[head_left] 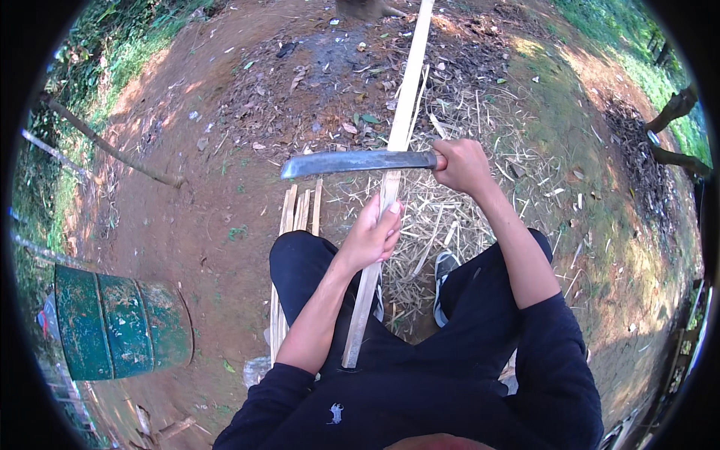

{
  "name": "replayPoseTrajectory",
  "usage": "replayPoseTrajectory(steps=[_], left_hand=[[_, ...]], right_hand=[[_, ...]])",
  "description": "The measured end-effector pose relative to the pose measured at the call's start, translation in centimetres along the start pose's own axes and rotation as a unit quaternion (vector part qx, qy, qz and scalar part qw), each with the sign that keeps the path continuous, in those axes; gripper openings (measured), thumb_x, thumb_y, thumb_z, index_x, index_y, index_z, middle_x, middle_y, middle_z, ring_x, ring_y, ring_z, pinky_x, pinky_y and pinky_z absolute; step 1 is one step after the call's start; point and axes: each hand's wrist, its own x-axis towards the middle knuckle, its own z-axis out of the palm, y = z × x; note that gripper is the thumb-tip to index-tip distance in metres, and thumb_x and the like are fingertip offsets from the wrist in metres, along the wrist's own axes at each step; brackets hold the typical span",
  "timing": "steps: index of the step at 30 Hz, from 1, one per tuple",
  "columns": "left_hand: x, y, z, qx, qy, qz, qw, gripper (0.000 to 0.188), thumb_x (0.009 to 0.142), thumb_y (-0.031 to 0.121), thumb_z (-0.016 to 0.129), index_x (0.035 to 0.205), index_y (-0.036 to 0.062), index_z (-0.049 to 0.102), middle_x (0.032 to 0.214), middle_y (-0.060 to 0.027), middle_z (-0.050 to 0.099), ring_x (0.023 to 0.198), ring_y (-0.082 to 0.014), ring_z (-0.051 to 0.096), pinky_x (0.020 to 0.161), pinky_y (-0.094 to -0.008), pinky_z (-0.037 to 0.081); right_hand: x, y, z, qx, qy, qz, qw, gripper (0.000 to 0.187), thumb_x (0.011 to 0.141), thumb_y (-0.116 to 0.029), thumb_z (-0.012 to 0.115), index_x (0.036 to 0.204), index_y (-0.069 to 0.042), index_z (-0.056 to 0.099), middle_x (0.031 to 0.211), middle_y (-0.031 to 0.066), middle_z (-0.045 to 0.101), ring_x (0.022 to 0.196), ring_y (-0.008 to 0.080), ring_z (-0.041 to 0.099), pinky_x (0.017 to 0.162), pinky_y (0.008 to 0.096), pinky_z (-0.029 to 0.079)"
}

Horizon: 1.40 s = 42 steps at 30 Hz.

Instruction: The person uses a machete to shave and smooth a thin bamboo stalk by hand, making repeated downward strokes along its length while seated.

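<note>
My left hand [373, 235] is wrapped round a long pale wooden strip [410, 82], which runs from my lap away from me past the far edge of the view. In my right hand [460, 166] is the handle of a machete [352, 162], whose blade points left and lies across the strip just beyond my left hand. Whether the edge bites into the wood I cannot tell. A thin sliver [422, 97] stands out along the strip's right side, beyond the blade.
Wood shavings [420, 262] litter the ground between my shoes. Several cut strips [288, 210] lie beside my left leg. A green metal drum [120, 322] is at the left. Thin branches [120, 150] stand far left, and a forked trunk [671, 112] far right.
</note>
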Motion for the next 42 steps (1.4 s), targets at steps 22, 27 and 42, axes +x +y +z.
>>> replayPoseTrajectory(steps=[22, 27, 42], left_hand=[[-1.5, -0.8, 0.6, 0.043, -0.013, -0.045, 0.998, 0.019, 0.108, 0.026, 0.04, 0.115, 0.0088, 0.044, 0.073, 0.0042, 0.037, 0.045, -0.0009, 0.03, 0.037, -0.0186, 0.026], [-1.5, -0.8, 0.5, 0.042, -0.015, -0.051, 0.998, 0.019, 0.108, 0.026, 0.04, 0.116, 0.0087, 0.044, 0.073, 0.0043, 0.037, 0.045, -0.0007, 0.03, 0.036, -0.0188, 0.026], [-1.2, -1.0, -0.1, 0.006, -0.015, -0.021, 1.0, 0.023, 0.108, 0.028, 0.04, 0.115, 0.0073, 0.045, 0.071, 0.0035, 0.035, 0.044, -0.0013, 0.03, 0.035, -0.0186, 0.025]], right_hand=[[0.4, -0.1, 0.7, 0.043, 0.017, -0.016, 0.999, 0.013, 0.064, -0.013, 0.063, 0.065, -0.008, 0.051, 0.054, 0.0124, 0.053, 0.053, 0.0359, 0.057, 0.05, 0.0464, 0.044], [0.5, 0.1, -0.1, 0.036, -0.01, -0.024, 0.999, 0.007, 0.063, -0.012, 0.057, 0.062, -0.008, 0.052, 0.051, 0.0119, 0.053, 0.048, 0.0342, 0.056, 0.048, 0.0458, 0.045], [-0.6, -1.7, -0.8, 0.057, -0.099, 0.008, 0.993, 0.008, 0.062, -0.011, 0.059, 0.061, -0.007, 0.052, 0.053, 0.014, 0.053, 0.053, 0.0385, 0.056, 0.051, 0.0473, 0.045]])
